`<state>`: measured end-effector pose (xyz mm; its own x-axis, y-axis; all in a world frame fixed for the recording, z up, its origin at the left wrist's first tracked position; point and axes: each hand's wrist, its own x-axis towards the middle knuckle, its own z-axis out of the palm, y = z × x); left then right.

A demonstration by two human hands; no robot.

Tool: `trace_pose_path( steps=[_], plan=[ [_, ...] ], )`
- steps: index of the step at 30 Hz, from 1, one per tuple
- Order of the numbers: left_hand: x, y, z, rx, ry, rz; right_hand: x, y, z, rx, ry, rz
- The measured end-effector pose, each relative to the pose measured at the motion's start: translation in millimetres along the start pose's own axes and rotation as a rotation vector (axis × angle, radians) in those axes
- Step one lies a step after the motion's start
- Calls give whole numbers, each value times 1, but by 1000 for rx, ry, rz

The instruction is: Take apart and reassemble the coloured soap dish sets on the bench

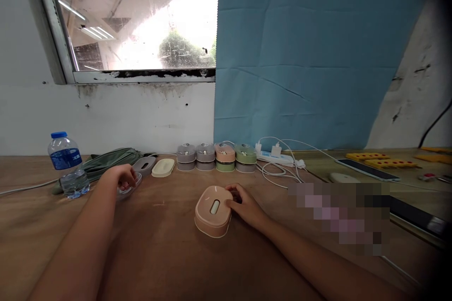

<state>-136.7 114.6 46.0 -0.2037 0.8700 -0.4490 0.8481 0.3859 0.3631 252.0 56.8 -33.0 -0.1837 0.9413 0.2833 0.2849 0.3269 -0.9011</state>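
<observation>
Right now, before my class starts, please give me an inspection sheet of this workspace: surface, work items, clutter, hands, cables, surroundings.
Surface: brown table.
Work items: pink container with slotted top; transparent piece; gray slotted piece; cream piece; row of four stacked containers near the wall.
Clutter: water bottle; green fabric; phone; yellow strips.
Hands: left hand at the transparent piece; right hand touching the pink container's right edge; firmness of either hold unclear.
Cables: white cable at left; others loop beside the power strip.
Surroundings: stained white wall, window, blue sheet; pixelated patch at right, contents hidden.
</observation>
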Motion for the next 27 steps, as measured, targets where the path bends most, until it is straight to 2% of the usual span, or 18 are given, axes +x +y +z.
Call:
trace_pose_path(
  steps=[14, 27],
  plan=[
    [18, -15, 4, 31, -75, 61, -1, -3, 0, -18, 6, 10],
    [14, -17, -2, 10, -51, 89, 0, 0, 0, -12, -2, 12]
  ],
)
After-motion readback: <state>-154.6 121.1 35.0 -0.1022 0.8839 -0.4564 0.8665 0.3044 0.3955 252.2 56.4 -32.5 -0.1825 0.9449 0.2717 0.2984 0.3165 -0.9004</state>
